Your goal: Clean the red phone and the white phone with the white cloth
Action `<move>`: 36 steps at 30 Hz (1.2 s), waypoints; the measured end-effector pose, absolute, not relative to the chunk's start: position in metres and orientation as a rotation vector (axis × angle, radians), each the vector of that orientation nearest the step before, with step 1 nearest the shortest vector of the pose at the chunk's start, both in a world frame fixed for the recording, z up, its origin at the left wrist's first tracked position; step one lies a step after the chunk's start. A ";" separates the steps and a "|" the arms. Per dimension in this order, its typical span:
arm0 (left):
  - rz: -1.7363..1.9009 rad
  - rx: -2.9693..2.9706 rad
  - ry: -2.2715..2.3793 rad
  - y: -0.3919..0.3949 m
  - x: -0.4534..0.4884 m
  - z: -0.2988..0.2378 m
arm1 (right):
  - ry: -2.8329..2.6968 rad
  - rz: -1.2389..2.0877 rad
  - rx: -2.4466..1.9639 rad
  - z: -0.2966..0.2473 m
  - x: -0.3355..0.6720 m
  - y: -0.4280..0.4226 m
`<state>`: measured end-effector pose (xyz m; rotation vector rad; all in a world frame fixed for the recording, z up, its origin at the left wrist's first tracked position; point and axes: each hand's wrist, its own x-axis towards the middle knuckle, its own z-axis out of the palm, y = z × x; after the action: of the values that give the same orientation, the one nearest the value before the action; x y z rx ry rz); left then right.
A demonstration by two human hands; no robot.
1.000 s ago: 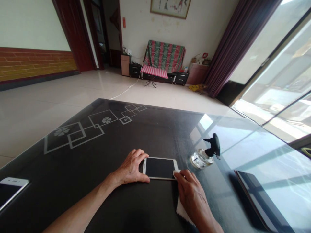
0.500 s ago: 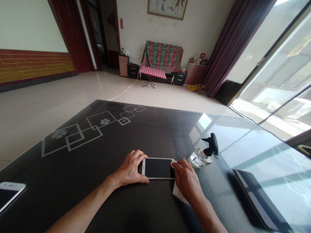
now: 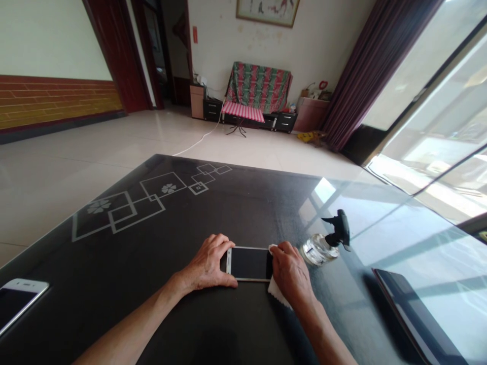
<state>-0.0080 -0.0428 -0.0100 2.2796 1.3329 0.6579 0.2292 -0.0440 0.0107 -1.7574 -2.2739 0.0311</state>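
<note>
A smartphone (image 3: 250,263) with a white frame and dark screen lies flat on the black table, lengthwise across my view. My left hand (image 3: 211,263) grips its left end, thumb on the near edge and fingers on the far edge. My right hand (image 3: 292,269) is closed on a white cloth (image 3: 279,295) at the phone's right end, covering that end from sight. Part of the cloth hangs out below the palm onto the table. Just right of my right hand stands a clear spray bottle (image 3: 319,250) with a black trigger head.
Another white phone (image 3: 21,299) lies at the table's left edge. A dark tablet-like device (image 3: 418,314) rests at the right. The glossy table (image 3: 247,208) bears a pattern of grey squares and reflects the window. Beyond it stands a small striped table (image 3: 243,111).
My right hand and the cloth have shifted slightly against the phone's right end. My left hand keeps its hold. The whole view has swung a little, moving everything rightward.
</note>
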 end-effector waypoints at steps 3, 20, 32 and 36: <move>0.658 2.276 1.333 -0.043 -0.007 -0.008 | -2.311 0.055 -1.741 0.015 0.214 -0.044; 0.656 2.281 1.366 -0.043 -0.005 -0.008 | -2.289 0.056 -1.748 0.014 0.204 -0.051; 0.692 2.265 1.364 -0.049 -0.018 -0.011 | -2.232 -0.044 -1.837 0.008 0.231 -0.049; 0.704 2.272 1.368 -0.049 -0.017 -0.008 | -2.296 -0.047 -1.800 0.009 0.214 -0.050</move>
<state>-0.0170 -0.0485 -0.0082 2.2725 1.3677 0.7043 0.2141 -0.0499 0.0092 -1.8005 -2.2963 -0.0469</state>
